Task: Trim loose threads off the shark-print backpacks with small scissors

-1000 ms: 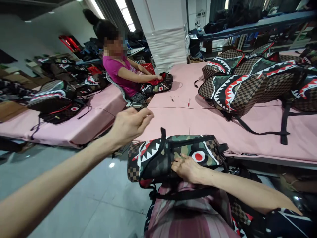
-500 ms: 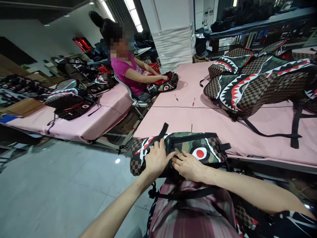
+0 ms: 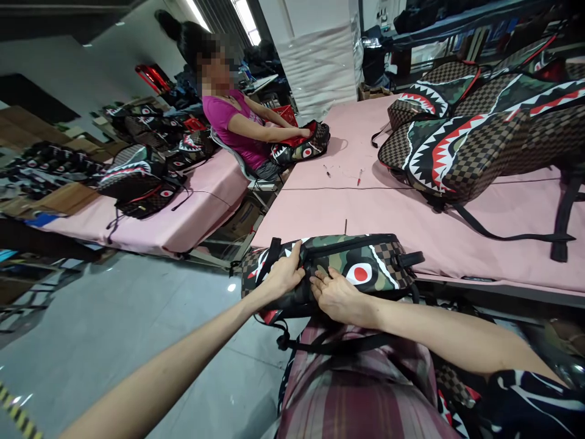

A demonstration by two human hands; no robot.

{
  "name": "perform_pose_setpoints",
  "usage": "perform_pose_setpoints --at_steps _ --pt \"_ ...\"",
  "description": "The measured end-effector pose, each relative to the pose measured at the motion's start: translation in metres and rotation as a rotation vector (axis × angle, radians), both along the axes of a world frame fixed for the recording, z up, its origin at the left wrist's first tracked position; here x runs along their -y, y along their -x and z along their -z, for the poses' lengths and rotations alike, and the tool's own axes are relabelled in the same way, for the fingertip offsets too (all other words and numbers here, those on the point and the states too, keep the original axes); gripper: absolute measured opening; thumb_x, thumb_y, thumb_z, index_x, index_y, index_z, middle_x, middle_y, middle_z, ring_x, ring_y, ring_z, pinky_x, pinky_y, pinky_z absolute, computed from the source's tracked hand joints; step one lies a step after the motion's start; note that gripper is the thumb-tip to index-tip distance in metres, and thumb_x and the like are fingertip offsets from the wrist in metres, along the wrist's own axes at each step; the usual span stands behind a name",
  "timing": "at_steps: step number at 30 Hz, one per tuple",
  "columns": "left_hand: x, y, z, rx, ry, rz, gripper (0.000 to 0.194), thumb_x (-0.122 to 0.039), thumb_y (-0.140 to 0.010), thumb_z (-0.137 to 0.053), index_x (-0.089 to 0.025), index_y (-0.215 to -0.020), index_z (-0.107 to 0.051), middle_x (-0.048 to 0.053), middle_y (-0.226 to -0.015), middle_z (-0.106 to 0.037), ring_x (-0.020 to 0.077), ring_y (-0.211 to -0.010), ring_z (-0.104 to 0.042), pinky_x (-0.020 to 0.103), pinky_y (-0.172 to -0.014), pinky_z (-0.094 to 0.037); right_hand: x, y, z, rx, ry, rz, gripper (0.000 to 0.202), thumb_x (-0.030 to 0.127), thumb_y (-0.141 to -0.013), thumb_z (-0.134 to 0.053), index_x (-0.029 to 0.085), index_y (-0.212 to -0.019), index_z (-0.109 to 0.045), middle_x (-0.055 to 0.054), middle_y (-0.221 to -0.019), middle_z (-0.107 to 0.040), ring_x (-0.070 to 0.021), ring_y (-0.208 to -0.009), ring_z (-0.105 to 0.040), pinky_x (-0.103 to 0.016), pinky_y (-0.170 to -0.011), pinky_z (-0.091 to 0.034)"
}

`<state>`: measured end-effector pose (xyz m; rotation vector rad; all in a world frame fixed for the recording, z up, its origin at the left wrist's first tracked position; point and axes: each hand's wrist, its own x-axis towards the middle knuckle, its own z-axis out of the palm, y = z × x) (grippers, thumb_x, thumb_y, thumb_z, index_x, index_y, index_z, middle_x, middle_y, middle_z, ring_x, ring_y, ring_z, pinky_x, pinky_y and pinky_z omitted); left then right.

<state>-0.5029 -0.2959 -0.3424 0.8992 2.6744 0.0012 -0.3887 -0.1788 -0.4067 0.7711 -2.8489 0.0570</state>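
A camouflage and brown-checked backpack lies on its side across my lap and against the table's edge. It has a red-and-white eye print, a black zip along its side and black straps. My left hand grips the bag near its left end, index finger stretched along it and thumb towards the middle; the other fingers are partly hidden. My right hand rests against the side panel just below the eye print, palm partly turned up and fingers apart. A small gap separates the two hands.
Several finished-looking shark-mouth backpacks are heaped on the pink table at right. Two small pen-like tools lie mid-table. Across it, a seated person handles another bag. More backpacks sit on the left table.
My left hand has turned and drawn slightly away from my right hand. The backpack has tilted a little, and its left strap shifted left. The camera view has moved slightly.
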Motion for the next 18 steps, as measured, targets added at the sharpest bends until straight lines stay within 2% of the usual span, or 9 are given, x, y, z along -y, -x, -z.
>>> perform_pose_setpoints --at_steps 2,5,8,12,15,18 --pt "0.007 0.000 -0.002 0.015 -0.118 -0.030 0.070 -0.016 -0.071 -0.040 -0.012 -0.138 -0.021 0.001 -0.068 -0.058 0.0190 -0.063 -0.058 0.027 -0.060 -0.039 0.006 0.005 0.007 -0.014 -0.016 0.037 0.028 0.015 -0.083 -0.045 0.003 -0.106 -0.056 -0.020 -0.115 -0.059 -0.0314 -0.112 -0.052 -0.051 -0.096 -0.037" --pt "0.017 -0.001 -0.009 0.017 -0.231 -0.042 0.066 -0.016 -0.070 -0.041 -0.016 -0.135 -0.029 -0.003 -0.061 -0.051 0.0166 -0.057 -0.052 0.026 -0.057 -0.036 0.011 0.011 0.012 0.017 -0.002 0.092 0.022 0.011 -0.084 -0.042 0.008 -0.099 -0.057 -0.015 -0.101 -0.065 -0.0267 -0.098 -0.059 -0.049 -0.094 -0.038" --pt "0.027 -0.001 -0.011 0.101 -0.313 -0.074 0.064 -0.017 -0.069 -0.043 -0.016 -0.132 -0.033 -0.005 -0.059 -0.047 0.0146 -0.054 -0.049 0.025 -0.056 -0.036 0.012 0.010 0.010 0.029 0.038 0.077 0.023 0.013 -0.085 -0.043 0.010 -0.103 -0.056 -0.015 -0.109 -0.063 -0.0262 -0.106 -0.056 -0.048 -0.096 -0.036" --pt "0.039 -0.005 -0.002 0.214 -0.452 -0.150 0.064 -0.018 -0.070 -0.045 -0.018 -0.132 -0.032 -0.008 -0.059 -0.042 0.0116 -0.052 -0.047 0.023 -0.056 -0.037 0.011 0.001 0.006 0.030 0.022 0.026 0.027 0.016 -0.086 -0.044 0.009 -0.110 -0.055 -0.016 -0.124 -0.055 -0.0286 -0.118 -0.047 -0.048 -0.099 -0.033" --pt "0.041 -0.009 0.003 0.248 -0.490 -0.134 0.062 -0.017 -0.072 -0.045 -0.019 -0.133 -0.032 -0.008 -0.058 -0.041 0.0105 -0.051 -0.045 0.022 -0.055 -0.037 0.005 -0.007 0.000 0.021 0.013 -0.047 0.030 0.016 -0.087 -0.042 0.008 -0.114 -0.053 -0.016 -0.125 -0.054 -0.0292 -0.120 -0.045 -0.048 -0.097 -0.034" --pt "0.041 -0.010 0.005 0.267 -0.519 -0.105 0.061 -0.016 -0.072 -0.045 -0.018 -0.132 -0.033 -0.007 -0.059 -0.042 0.0101 -0.052 -0.044 0.022 -0.055 -0.036 -0.008 -0.012 -0.014 0.084 0.097 -0.089 0.031 0.012 -0.087 -0.040 0.013 -0.115 -0.052 -0.012 -0.118 -0.058 -0.0230 -0.110 -0.052 -0.038 -0.088 -0.041"
